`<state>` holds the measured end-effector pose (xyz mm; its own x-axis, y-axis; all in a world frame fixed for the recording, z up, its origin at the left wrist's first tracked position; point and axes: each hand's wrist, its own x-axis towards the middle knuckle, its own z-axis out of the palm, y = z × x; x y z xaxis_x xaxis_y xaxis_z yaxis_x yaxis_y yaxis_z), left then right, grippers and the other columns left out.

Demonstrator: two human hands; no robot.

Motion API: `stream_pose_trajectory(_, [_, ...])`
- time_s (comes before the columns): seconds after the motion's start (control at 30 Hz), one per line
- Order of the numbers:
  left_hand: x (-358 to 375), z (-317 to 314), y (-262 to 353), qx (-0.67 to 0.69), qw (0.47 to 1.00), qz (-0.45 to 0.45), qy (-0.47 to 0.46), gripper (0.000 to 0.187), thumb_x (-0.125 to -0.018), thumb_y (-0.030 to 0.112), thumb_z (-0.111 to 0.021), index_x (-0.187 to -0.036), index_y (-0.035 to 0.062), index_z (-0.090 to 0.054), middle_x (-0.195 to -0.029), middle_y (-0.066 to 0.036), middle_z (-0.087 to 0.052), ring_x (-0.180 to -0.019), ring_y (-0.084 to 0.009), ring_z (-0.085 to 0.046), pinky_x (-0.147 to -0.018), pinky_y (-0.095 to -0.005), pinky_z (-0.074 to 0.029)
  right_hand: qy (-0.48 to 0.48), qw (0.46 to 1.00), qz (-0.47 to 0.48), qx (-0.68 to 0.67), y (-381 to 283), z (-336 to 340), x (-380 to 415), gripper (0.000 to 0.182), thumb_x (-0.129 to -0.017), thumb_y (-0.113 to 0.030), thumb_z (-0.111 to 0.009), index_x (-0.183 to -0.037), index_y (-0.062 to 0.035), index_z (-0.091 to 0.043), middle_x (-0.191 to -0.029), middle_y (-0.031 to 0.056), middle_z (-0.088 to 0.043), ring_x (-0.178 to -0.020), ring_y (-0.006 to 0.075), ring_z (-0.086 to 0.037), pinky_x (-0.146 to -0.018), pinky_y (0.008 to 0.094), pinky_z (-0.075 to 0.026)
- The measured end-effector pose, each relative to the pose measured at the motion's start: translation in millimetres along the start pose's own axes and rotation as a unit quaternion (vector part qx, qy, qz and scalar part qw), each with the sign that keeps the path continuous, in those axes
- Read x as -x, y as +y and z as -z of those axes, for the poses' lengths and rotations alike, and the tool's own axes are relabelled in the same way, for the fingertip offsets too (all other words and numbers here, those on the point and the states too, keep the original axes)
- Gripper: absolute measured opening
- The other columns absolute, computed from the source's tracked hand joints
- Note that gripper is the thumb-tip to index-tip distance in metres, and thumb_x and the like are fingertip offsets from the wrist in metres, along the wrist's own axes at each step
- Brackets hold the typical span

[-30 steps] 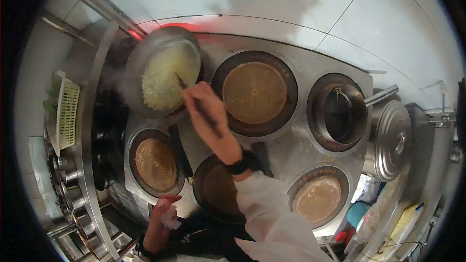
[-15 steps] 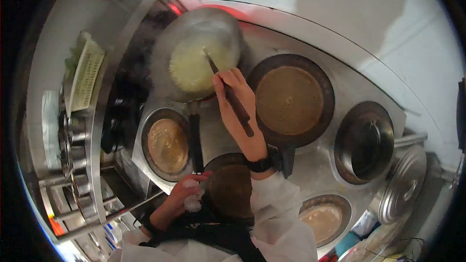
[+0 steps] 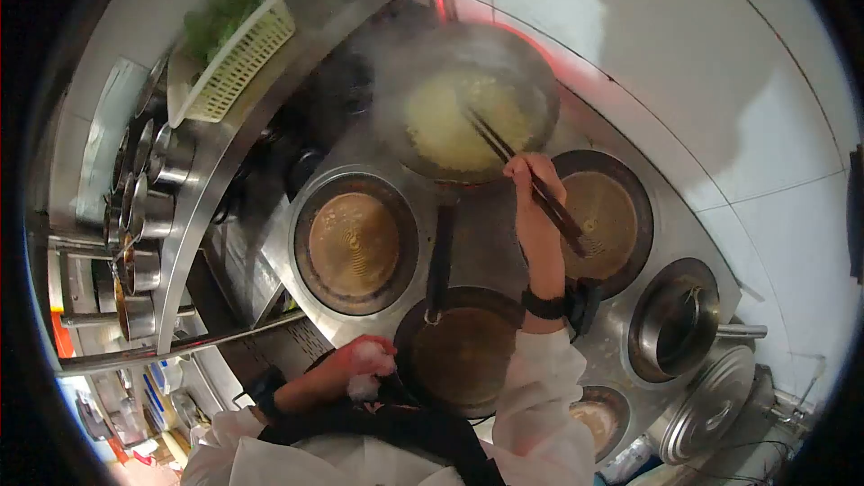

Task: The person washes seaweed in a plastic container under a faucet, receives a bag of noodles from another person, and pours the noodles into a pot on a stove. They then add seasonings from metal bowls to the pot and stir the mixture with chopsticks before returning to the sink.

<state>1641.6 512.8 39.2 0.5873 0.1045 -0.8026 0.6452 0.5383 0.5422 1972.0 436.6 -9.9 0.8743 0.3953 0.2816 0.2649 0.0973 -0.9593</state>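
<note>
The right hand (image 3: 533,207) pinches long dark chopsticks (image 3: 558,213), tips in the yellow food (image 3: 441,130) filling a steaming pan (image 3: 533,67) beyond that hand. The view has swung leftward since a moment ago; the tips remain in the food, so stirring seems to continue. The left hand (image 3: 364,357) curls round a white wad (cloth or plastic, hard to tell). Between the hands, a black handle (image 3: 439,256) juts over a dark frying pan (image 3: 459,360). Steam blurs the food; a basket of greens (image 3: 247,63) sits beyond the left hand.
</note>
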Motion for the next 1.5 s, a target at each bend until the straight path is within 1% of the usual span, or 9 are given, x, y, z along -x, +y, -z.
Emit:
stream_pose_trajectory(0.3, [80,77,-72,-0.394,0.888,-0.072,-0.226,0.041,-0.087,0.031,-0.049,-0.117,0.0034,-0.044,-0.103,-0.005,-0.055,-0.094,-0.0188,-0.053,-0.085,-0.0303,-0.04,0.182,0.979,0.006,0.088,-126,75,106,0.017,-0.088,-0.016,-0.046,-0.09,0.0002,-0.052,-0.083,0.0118,-0.055,-0.073,0.0182,-0.054,-0.067,0.0284,-0.045])
stream_pose_trajectory(0.4, [109,117,-106,-0.387,0.92,-0.048,-0.039,0.038,-0.089,0.029,-0.044,-0.118,0.0049,-0.045,-0.101,-0.005,-0.057,-0.096,-0.0177,-0.053,-0.085,-0.0307,-0.041,0.084,0.891,0.157,0.418,-90,93,183,0.021,-0.086,-0.021,-0.048,-0.092,-0.0014,-0.049,-0.085,0.0118,-0.051,-0.078,0.0212,-0.051,-0.069,0.0305,-0.043])
stream_pose_trajectory(0.53, [139,104,-110,-0.096,0.981,-0.118,0.124,0.031,-0.09,0.016,-0.043,-0.119,0.0047,-0.044,-0.104,-0.007,-0.056,-0.098,-0.0168,-0.053,-0.086,-0.0301,-0.041,0.153,0.93,-0.329,0.054,-38,58,270,0.032,-0.084,-0.024,-0.049,-0.106,-0.0003,-0.044,-0.104,0.0153,-0.048,-0.099,0.0255,-0.045,-0.085,0.0343,-0.036])
stream_pose_trajectory(0.7, [171,131,-176,0.239,0.907,-0.336,0.089,0.029,-0.087,0.006,-0.046,-0.116,0.0037,-0.045,-0.104,-0.006,-0.055,-0.097,-0.0136,-0.052,-0.083,-0.0285,-0.043,-0.055,0.904,-0.373,0.2,-51,6,300,0.055,-0.085,-0.034,-0.047,-0.128,-0.0035,-0.032,-0.131,0.0167,-0.028,-0.118,0.0334,-0.032,-0.092,0.0467,-0.035])
stream_pose_trajectory(0.8, [225,126,-234,0.337,0.839,-0.414,0.108,0.034,-0.086,0.013,-0.05,-0.118,0.0026,-0.043,-0.109,-0.004,-0.052,-0.099,-0.0116,-0.05,-0.086,-0.0271,-0.041,-0.187,0.916,-0.084,0.346,-17,19,301,0.032,-0.086,-0.02,-0.044,-0.114,-0.0057,-0.045,-0.121,0.0159,-0.038,-0.112,0.0317,-0.04,-0.078,0.0404,-0.045])
stream_pose_trajectory(0.9, [291,123,-314,0.434,0.807,-0.388,0.1,0.044,-0.084,0.017,-0.054,-0.122,0.0016,-0.038,-0.111,-0.005,-0.051,-0.102,-0.0122,-0.047,-0.089,-0.0275,-0.038,-0.336,0.678,0.381,0.531,-40,-36,315,0.03,-0.084,-0.004,-0.046,-0.113,0.0031,-0.044,-0.107,0.0207,-0.046,-0.103,0.0292,-0.049,-0.087,0.0374,-0.04])
stream_pose_trajectory(0.97, [315,103,-398,0.252,0.844,-0.411,0.236,0.047,-0.084,0.016,-0.053,-0.125,0.0011,-0.034,-0.111,-0.006,-0.051,-0.103,-0.014,-0.046,-0.091,-0.0291,-0.036,-0.488,0.71,0.456,0.224,-163,-132,397,0.016,-0.082,-0.009,-0.05,-0.095,0.0013,-0.05,-0.091,0.0194,-0.052,-0.083,0.0314,-0.051,-0.072,0.0401,-0.043])
stream_pose_trajectory(1.2, [350,6,-674,0.153,0.843,-0.332,0.396,0.038,-0.086,0.016,-0.049,-0.116,-0.004,-0.04,-0.11,-0.014,-0.049,-0.102,-0.0164,-0.042,-0.087,-0.0293,-0.035,-0.893,0.405,0.189,0.053,-145,-290,689,0.024,-0.08,0.006,-0.047,-0.104,0.0019,-0.049,-0.096,0.0148,-0.05,-0.083,0.0235,-0.059,-0.074,0.0293,-0.047])
stream_pose_trajectory(1.5, [422,-71,-816,0.264,0.608,-0.345,0.664,0.023,-0.083,0.016,-0.048,-0.086,-0.007,-0.05,-0.08,-0.012,-0.059,-0.074,-0.0117,-0.047,-0.064,-0.0322,-0.039,-0.951,0.074,0.279,-0.112,-285,-287,1019,0.018,-0.081,0.007,-0.045,-0.094,0.001,-0.054,-0.084,0.0113,-0.054,-0.072,0.0189,-0.059,-0.066,0.027,-0.047])
